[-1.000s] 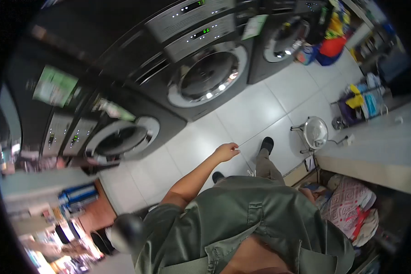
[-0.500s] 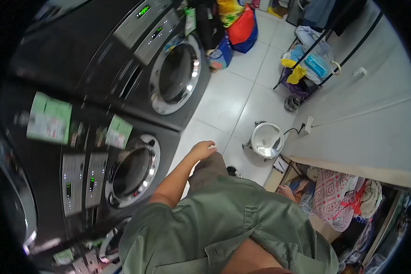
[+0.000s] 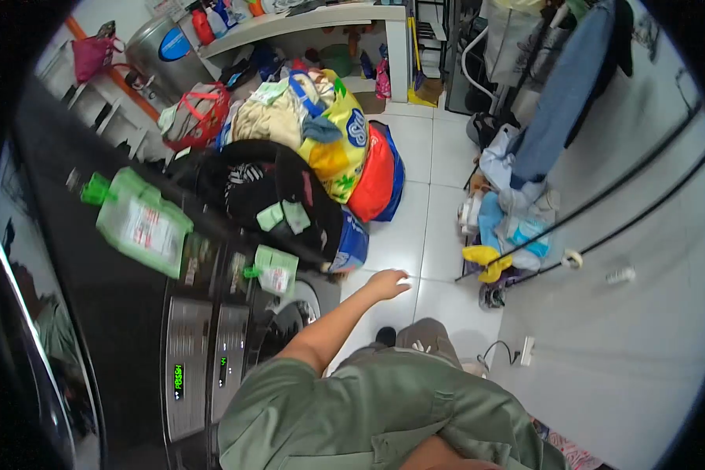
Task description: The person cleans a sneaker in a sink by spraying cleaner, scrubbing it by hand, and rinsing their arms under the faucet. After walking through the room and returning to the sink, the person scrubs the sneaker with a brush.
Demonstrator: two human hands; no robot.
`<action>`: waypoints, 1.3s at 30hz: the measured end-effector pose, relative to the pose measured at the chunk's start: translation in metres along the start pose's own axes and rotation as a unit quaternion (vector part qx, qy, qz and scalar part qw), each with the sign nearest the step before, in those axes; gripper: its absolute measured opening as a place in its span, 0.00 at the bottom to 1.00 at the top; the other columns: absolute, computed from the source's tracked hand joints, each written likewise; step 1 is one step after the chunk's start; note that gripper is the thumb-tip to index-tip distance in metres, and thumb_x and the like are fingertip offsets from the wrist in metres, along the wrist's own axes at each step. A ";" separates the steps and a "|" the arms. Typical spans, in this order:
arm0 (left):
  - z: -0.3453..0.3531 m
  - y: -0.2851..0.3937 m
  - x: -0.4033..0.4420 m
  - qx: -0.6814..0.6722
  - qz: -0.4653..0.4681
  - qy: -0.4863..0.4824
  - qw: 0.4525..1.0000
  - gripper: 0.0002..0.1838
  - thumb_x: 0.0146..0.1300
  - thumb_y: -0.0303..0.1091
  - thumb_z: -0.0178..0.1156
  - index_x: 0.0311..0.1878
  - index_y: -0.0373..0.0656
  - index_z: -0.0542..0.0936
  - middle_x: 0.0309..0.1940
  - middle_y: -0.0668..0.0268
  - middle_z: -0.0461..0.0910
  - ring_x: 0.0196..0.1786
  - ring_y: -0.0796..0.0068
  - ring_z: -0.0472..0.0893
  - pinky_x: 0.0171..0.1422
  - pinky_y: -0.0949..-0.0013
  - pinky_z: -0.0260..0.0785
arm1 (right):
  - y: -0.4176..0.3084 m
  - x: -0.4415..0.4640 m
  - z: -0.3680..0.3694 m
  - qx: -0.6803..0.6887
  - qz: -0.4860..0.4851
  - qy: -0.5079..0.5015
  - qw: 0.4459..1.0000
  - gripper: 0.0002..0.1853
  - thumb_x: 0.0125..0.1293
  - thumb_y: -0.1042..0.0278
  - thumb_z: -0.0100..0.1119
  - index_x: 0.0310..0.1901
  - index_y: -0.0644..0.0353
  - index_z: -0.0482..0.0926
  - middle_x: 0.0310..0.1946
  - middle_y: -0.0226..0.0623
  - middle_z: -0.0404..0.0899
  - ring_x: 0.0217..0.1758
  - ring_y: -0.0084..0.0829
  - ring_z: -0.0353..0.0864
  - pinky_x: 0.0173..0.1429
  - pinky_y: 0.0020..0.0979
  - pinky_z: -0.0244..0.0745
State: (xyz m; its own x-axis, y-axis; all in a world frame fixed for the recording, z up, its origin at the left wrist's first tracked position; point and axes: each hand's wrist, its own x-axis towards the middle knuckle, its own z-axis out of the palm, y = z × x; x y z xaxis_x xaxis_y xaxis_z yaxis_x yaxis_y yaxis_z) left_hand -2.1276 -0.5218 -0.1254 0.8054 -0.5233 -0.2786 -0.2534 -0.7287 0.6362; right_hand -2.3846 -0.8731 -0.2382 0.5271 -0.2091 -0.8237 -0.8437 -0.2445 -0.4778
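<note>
My left hand (image 3: 388,285) hangs ahead of my body over the white floor tiles, fingers loosely apart and holding nothing. Nearest to it is the blue lower part of a bag (image 3: 351,241), a short way beyond and to the left; the hand does not touch it. Past that stand a black bag stuffed with dark clothes (image 3: 286,184) and a yellow printed bag (image 3: 343,145) beside a red and blue bag (image 3: 377,176). My right hand is out of sight, hidden beyond my green shirt.
Black machines with a lit control panel (image 3: 188,376) and green tags (image 3: 145,223) line my left. On the right, a rack's black poles (image 3: 603,215) slant over a pile of cloths (image 3: 517,223) by the wall. A white counter (image 3: 305,19) with bottles stands at the back.
I have moved forward along the aisle. The bags are now closer, and the round stool is no longer visible. My right hand has left the view; my left stays empty.
</note>
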 end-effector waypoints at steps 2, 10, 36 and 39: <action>-0.041 0.005 0.091 -0.008 0.061 -0.028 0.998 0.24 0.56 0.51 0.56 0.49 0.44 0.76 0.44 0.56 0.79 0.49 0.55 0.77 0.53 0.59 0.68 | -0.058 0.037 -0.007 0.011 0.004 0.002 1.000 0.15 0.59 0.56 0.50 0.41 0.57 0.76 0.35 0.37 0.76 0.37 0.37 0.78 0.36 0.51 0.71; -0.195 -0.041 0.369 -0.001 0.071 -0.026 0.997 0.25 0.57 0.52 0.56 0.51 0.43 0.76 0.44 0.53 0.79 0.49 0.54 0.77 0.52 0.59 0.69 | -0.262 0.208 -0.091 -0.004 0.038 0.025 0.999 0.15 0.59 0.56 0.50 0.40 0.57 0.76 0.36 0.38 0.76 0.38 0.37 0.78 0.36 0.52 0.71; -0.861 -0.387 1.010 -0.053 -0.045 0.371 0.926 0.21 0.61 0.51 0.51 0.43 0.44 0.80 0.37 0.55 0.80 0.42 0.55 0.79 0.48 0.59 0.70 | -1.070 0.681 -0.211 -0.195 -0.003 -0.046 0.980 0.14 0.58 0.58 0.50 0.38 0.58 0.78 0.39 0.38 0.76 0.40 0.38 0.78 0.38 0.55 0.71; -0.969 -0.443 1.037 -0.008 -0.083 0.488 0.869 0.19 0.60 0.49 0.52 0.42 0.43 0.80 0.38 0.56 0.80 0.43 0.54 0.79 0.50 0.58 0.69 | -1.172 0.759 -0.210 -0.439 -0.241 -0.140 0.854 0.14 0.58 0.58 0.50 0.38 0.58 0.78 0.40 0.38 0.76 0.40 0.38 0.78 0.38 0.55 0.71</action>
State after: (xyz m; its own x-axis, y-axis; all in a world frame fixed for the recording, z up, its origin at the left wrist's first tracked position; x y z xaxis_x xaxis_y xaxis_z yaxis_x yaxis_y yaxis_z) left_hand -0.6611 -0.3135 0.0013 0.9031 0.2182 0.3699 -0.0890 -0.7476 0.6582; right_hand -0.9744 -0.9439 -0.2387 0.6430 0.3219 -0.6949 -0.0688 -0.8794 -0.4710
